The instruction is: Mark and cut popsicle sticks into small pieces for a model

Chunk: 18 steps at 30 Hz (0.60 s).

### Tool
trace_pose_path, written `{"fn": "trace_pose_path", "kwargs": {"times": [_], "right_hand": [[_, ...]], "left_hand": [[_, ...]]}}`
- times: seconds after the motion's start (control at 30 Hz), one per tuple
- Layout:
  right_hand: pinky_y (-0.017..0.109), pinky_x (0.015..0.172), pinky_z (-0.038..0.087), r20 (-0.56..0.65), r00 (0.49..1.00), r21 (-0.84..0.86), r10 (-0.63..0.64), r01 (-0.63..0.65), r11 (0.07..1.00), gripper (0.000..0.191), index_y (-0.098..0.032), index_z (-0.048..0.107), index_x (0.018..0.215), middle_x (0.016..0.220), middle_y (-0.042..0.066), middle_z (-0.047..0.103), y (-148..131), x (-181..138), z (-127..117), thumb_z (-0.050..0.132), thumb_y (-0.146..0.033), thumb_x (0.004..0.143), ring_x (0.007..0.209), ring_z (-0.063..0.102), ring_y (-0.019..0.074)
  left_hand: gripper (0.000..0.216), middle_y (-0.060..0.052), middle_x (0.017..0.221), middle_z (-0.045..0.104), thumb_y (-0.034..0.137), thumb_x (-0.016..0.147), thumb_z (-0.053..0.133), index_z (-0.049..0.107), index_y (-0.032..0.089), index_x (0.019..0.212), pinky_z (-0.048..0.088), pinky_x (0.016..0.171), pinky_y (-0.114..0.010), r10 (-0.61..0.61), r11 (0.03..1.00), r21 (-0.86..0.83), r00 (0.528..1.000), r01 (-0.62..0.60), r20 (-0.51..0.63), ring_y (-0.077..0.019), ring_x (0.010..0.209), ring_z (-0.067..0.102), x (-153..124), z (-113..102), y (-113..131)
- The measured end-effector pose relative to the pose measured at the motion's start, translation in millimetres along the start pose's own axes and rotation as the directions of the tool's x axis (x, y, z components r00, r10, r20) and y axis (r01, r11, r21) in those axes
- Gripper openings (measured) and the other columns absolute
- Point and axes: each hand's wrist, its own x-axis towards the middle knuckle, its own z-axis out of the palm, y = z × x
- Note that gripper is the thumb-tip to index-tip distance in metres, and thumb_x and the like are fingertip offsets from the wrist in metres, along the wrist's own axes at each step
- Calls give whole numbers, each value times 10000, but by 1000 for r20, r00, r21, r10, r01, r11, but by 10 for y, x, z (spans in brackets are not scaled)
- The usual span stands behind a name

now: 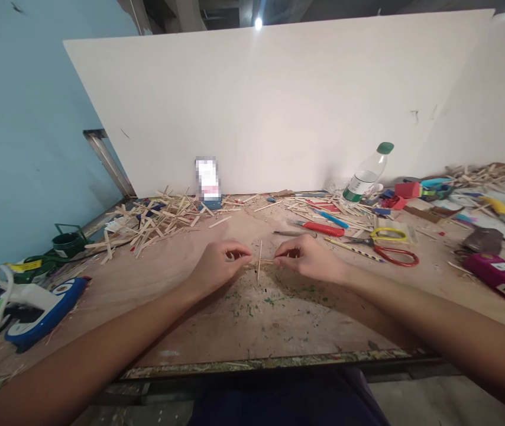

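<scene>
My left hand (220, 262) and my right hand (306, 258) meet over the middle of a worn wooden table (217, 319). Both are pinched on the ends of a thin horizontal wooden stick (266, 261). A second thin stick (259, 259) crosses it, standing roughly vertical between my fingertips. Both forearms stretch in from the near edge. A heap of loose wooden sticks (152, 222) lies beyond my left hand.
Red-handled scissors (397, 255), a red utility knife (321, 228), a pencil (352, 248) and a yellow ring (388, 234) lie to the right. Behind stand a water bottle (366, 173), a phone (208, 180) and a white board (288, 100). A blue-and-white device (42, 310) sits left; a pink box (503, 278) right.
</scene>
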Motion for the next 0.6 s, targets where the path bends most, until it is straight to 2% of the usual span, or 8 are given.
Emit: {"fn": "trace_pose_path", "kwargs": {"times": [0.1,0.23,0.4,0.5,0.6], "right_hand": [[276,547,417,-4,999,115,52,-51,992,171,-164,772,785,690,25,715,8,5,14,651,-264,853,538,542,130],[268,488,421,-56,987,285,153,-131,949,169,-157,754,816,684,21,697,20,28,43,735,-322,785,491,534,119],[230,438,401,-54,940,526,338,-261,809,285,-157,696,825,632,-14,647,63,64,72,841,-335,657,470,521,97],[228,441,417,-7,931,516,365,-310,799,327,-149,741,905,682,1,679,92,71,71,843,-342,662,478,531,92],[238,453,429,25,939,444,342,-317,838,257,-150,764,841,643,4,664,120,77,58,838,-347,693,481,536,100]], "left_hand": [[157,-43,848,796,338,827,713,815,218,818,495,726,-311,50,999,-13,997,-51,-51,-197,767,663,-16,4,28],[144,-56,921,796,311,852,717,813,209,888,507,743,-307,123,991,-39,986,-128,-113,-193,807,667,-38,13,50],[120,-67,954,778,290,854,731,806,207,897,523,746,-300,176,979,-78,973,-189,-146,-193,844,674,-48,53,31],[124,-63,935,767,300,834,747,805,210,895,525,739,-295,173,976,-110,976,-187,-130,-192,845,680,-41,75,2],[132,-59,945,768,309,796,779,798,206,876,530,755,-291,127,979,-146,988,-139,-90,-193,858,691,-27,88,-45]]}}
